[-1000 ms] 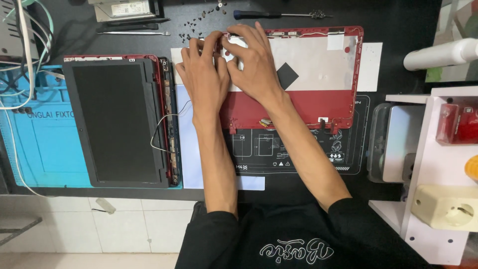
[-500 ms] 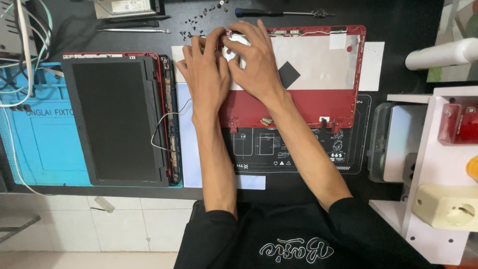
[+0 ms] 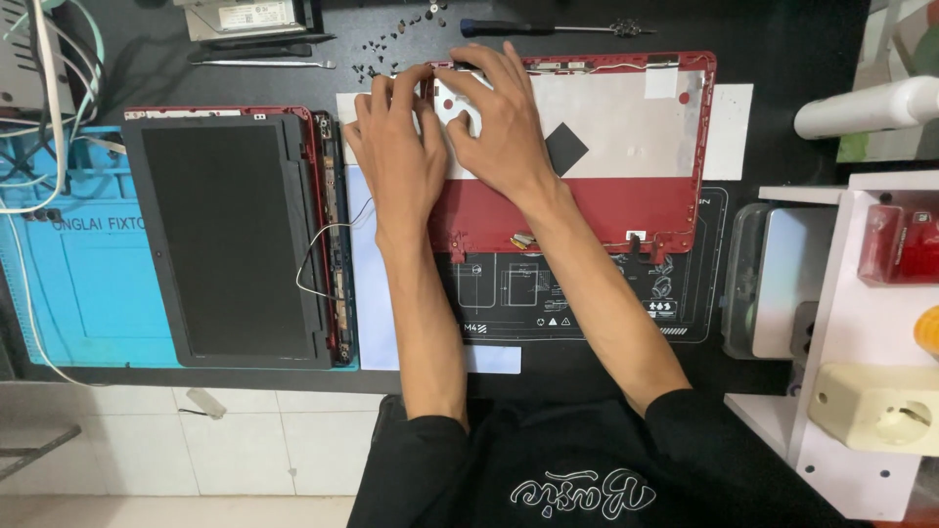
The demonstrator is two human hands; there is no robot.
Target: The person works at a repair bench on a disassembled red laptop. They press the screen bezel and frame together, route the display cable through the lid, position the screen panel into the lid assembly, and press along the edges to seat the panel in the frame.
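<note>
A red laptop lid shell lies inside-up on the black mat, its inner face lined with silver foil bearing a black diamond patch. My left hand curls over the lid's top-left corner and edge. My right hand lies beside it on the foil, fingers reaching the top rim, thumb close to the left fingers. Both hands press and grip the same corner; what sits under the fingertips is hidden.
A black screen panel in a red frame lies on a blue mat at left, with thin wires trailing. Loose screws, a screwdriver and tweezers lie behind. White shelving stands at right.
My fingers shift very slightly at the lid's corner. The lid, the screen panel and the tools have not moved.
</note>
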